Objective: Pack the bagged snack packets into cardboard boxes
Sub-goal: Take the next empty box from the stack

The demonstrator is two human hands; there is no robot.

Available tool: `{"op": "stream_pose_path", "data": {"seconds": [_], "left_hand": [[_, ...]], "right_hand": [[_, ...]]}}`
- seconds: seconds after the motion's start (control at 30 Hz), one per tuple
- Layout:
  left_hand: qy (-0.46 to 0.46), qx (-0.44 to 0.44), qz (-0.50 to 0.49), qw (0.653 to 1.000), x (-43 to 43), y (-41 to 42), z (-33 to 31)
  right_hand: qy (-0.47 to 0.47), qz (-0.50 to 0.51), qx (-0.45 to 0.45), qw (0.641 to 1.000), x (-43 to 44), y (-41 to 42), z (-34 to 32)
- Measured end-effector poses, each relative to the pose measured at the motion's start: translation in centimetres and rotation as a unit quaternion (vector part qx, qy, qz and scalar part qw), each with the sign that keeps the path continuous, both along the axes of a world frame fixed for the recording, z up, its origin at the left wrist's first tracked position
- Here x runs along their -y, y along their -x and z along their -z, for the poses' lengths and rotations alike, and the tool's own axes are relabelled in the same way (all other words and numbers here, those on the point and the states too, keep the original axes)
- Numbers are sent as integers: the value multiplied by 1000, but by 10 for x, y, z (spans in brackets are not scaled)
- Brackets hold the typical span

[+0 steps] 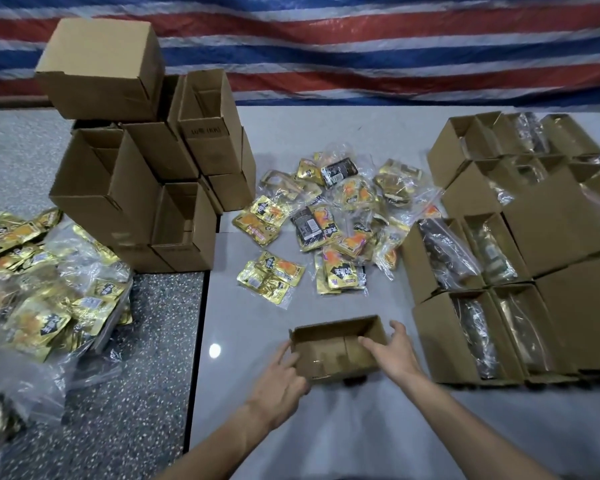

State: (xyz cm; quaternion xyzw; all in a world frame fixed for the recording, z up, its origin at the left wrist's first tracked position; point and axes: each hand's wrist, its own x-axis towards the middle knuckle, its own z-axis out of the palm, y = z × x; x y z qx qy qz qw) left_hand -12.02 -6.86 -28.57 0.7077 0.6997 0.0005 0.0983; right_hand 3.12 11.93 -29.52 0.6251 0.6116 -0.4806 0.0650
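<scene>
– Closest to us, two bare forearms reach in. What do the hands hold?
– Both are on one small open cardboard box (329,332) near the front of the grey tabletop (257,427). The left grip (281,375) is clamped on the box's left end, fingers curled against the outer wall. The right grip (392,355) is clamped on the right wall, fingers reaching inside and thumb outside.
– And inside that box?
– Only its folded bottom flaps show. A dark shadow lies under the near right corner, so I cannot tell whether it sits flat.
– Where are the snacks?
– The bagged snack packets (326,220) lie in a loose pile mid-tabletop, beyond the box and apart from it. They are gold and orange with a few black ones, in clear plastic bags. A second heap of gold packets (49,278) lies far left on a speckled surface (136,375).
– Other boxes?
– A stack of open boxes (146,174) stands back left, with one box tilted on top. On the right, filled boxes (465,327) stand in tight rows with bags showing in their open tops. A red, white and blue striped sheet (361,46) hangs behind.
</scene>
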Motion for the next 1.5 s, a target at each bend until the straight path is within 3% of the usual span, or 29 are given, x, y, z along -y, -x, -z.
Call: {"op": "stream_pose_path", "data": {"seconds": [0.1,0.27,0.37,0.47,0.57,0.67,0.73,0.8,0.93,1.07,1.2,1.4,1.5], "left_hand": [[47,10,7,999,0,8,8],[36,43,18,998,-6,23,23],[20,186,-10,982,-7,33,27],[-78,348,-170,919,-5,42,29],[-156,427,-379,806,-7,58,41],[-66,406,-513,754,-8,82,69],[28,392,-542,743,-4,93,91],[90,349,-534,765,-2,97,106],[146,209,-456,853,-16,95,117],[126,196,-325,917,-47,86,123],[140,241,-322,905,-78,85,127],[208,110,-257,937,-59,88,141],[180,80,-249,948,-28,80,145]], "right_hand": [[22,3,21,1000,-2,-7,5],[32,-7,15,999,0,-6,8],[37,25,-3,999,-1,0,13],[50,64,-12,997,0,5,17],[77,107,-4,991,3,8,19],[73,146,-11,987,6,10,23],[65,160,-8,985,7,10,26],[55,148,1,987,8,9,29],[27,102,12,994,16,9,34],[-4,85,7,996,25,11,36],[-21,93,5,995,27,16,36],[-23,87,-1,996,27,19,38],[-21,82,-7,996,29,19,37]]}}
